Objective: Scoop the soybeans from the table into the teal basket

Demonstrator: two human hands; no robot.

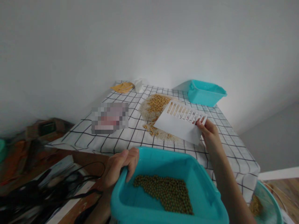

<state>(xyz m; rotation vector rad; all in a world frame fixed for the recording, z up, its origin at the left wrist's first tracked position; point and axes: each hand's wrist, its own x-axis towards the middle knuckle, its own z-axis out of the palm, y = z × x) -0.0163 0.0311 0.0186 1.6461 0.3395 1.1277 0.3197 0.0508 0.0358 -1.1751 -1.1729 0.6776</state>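
My left hand grips the left rim of a turquoise plastic basin at the table's near edge. Inside the basin lies a layer of small greenish-brown beans. With fingers and thumb, my right hand pinches the right end of a flat white plate with a row of slots along its far side. The plate is tilted over the tabletop, partly covering a spread of yellow soybeans and pale grains.
Another turquoise basin stands at the checked tablecloth's back right. Yellow sheets and a crumpled white item lie at the back left. A blurred-out patch covers something. Cables clutter the lower left; a bin sits lower right.
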